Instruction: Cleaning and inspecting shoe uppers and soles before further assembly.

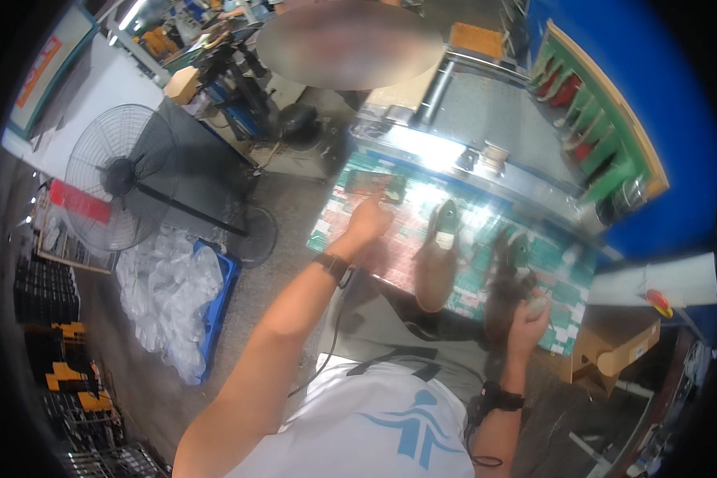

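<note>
At the left end of the patterned worktable (566, 334), my left hand (368, 219) is closed, its fingertips at a small dark thing too blurred to name. They meet the edge of a flat, dark reddish-brown rectangular piece (362, 183). A brown shoe (436, 275) with a green inner sole and a pale label stands in the middle, toe toward me. To its right is a second brown shoe (502, 299), smeared by motion. My right hand (527, 323) is beside that shoe's toe, its fingers wrapped round a pale grey rounded thing (538, 307).
Behind the table runs a machine with a wide grey bed (494, 103). A green rack (605, 135) of shoe-shaped pieces stands at right. A cardboard box (613, 350) sits below right. On the left are a floor fan (119, 175) and a blue crate (221, 307) of clear plastic bags.
</note>
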A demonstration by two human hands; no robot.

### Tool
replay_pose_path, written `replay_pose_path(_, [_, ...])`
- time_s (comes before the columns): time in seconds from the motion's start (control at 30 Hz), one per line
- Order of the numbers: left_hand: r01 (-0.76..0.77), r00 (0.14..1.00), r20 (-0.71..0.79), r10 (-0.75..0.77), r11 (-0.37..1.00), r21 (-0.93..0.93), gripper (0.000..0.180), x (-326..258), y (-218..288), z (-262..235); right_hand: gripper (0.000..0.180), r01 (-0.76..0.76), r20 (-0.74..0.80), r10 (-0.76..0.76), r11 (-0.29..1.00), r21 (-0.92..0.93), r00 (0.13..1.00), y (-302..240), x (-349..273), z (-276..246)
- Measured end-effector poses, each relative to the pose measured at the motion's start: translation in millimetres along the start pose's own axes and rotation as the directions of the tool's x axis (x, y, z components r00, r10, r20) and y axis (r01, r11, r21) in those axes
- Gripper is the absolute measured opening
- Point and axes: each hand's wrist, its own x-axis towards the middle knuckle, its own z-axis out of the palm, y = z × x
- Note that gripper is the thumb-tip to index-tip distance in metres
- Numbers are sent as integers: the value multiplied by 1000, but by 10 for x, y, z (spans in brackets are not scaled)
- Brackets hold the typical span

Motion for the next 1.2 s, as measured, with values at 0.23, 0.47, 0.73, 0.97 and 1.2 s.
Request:
replay_pose_path(0.23, [-279, 956, -15, 294, 888, -365, 54, -830, 37, 919, 30, -129, -192, 131, 991, 27, 973, 96, -96, -447])
replay_pose_path(0.47, [-257, 966, -27, 256, 962, -87, 30, -839, 146, 723, 22, 232, 267, -247, 969, 88, 932, -914, -436, 248])
replay_pose_path(0.73, [-368, 929, -56, 366, 929, -46, 22, -848, 272, 778, 64, 254, 464, -148, 951, -175, 873, -811, -638, 1086])
replay_pose_path(0.97, [-467, 879, -89, 468, 883, 41, 27, -802, 553, 706, 95, 158, 378, -19, 927, -341, 925, -721, -500, 1435])
replay_pose_path(1.2, [-257, 923, 226, 310, 937, -238, 42, -769, 893, 554, 105, -52, 265, 114, 972, -231, 958, -540, -580, 1514])
